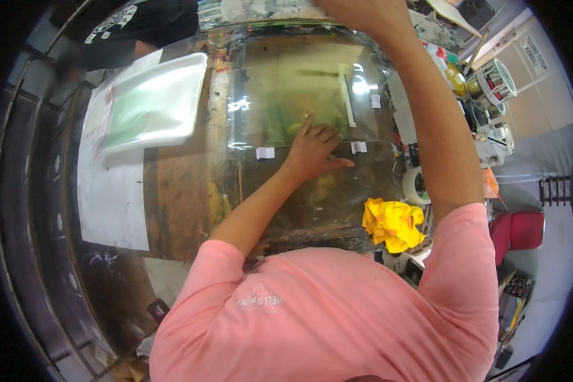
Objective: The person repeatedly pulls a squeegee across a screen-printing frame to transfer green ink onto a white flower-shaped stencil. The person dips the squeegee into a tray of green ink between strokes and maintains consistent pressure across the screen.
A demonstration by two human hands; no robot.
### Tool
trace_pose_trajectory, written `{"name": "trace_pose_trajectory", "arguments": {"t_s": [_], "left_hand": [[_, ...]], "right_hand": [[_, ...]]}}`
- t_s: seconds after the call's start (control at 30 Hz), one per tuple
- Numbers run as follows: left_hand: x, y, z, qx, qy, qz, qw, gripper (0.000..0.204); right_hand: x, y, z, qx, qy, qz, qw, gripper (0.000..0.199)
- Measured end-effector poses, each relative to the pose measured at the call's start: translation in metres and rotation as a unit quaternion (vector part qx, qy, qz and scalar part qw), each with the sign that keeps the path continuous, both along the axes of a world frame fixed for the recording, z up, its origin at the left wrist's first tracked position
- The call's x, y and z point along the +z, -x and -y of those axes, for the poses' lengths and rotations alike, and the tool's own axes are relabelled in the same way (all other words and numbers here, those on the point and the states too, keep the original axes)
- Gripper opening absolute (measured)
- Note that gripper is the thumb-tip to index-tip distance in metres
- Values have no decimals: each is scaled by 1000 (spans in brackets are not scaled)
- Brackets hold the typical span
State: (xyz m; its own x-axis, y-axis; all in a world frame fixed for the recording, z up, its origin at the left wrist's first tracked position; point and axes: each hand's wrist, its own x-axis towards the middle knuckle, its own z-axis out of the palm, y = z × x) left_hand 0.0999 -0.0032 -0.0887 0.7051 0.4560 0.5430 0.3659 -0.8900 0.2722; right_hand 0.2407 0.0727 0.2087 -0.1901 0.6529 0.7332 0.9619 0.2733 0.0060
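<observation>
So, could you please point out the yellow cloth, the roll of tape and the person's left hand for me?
yellow cloth (393,223), head view, middle of the crumpled fabric.
roll of tape (409,184), head view, left side of the white ring.
left hand (313,149), head view, back of the hand.

Clear plastic bag (151,102) lies left of my clear sheet (299,89); white sign (533,52) hangs far right.

At twelve o'clock the right hand (356,11) is cut off by the top edge, its grip unseen. At ten o'clock another person's dark shirt (143,22) is cropped, and the tins (493,79) at two o'clock are too small to read.
</observation>
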Motion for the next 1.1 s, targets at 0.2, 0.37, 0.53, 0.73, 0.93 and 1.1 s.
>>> {"name": "trace_pose_trajectory", "arguments": {"t_s": [0.2,0.37,0.53,0.73,0.93,1.1], "left_hand": [[94,54,-34,209,383,296,850,53],[147,120,-42,63,433,369,820,85],[75,129,9,206,453,206,842,103],[16,135,15,341,177,-33,923,108],[4,140,9,307,180,-26,934,123],[4,142,9,299,159,-14,941,123]], "right_hand": [[-14,2,14,-11,0,-21,1000,59],[-87,11,63,2,31,44,999,48],[-149,-8,100,107,346,35,931,34],[-205,11,131,73,406,-63,909,40],[-249,0,101,79,311,-43,946,46],[-263,-30,-38,45,228,-11,973,40]]}}
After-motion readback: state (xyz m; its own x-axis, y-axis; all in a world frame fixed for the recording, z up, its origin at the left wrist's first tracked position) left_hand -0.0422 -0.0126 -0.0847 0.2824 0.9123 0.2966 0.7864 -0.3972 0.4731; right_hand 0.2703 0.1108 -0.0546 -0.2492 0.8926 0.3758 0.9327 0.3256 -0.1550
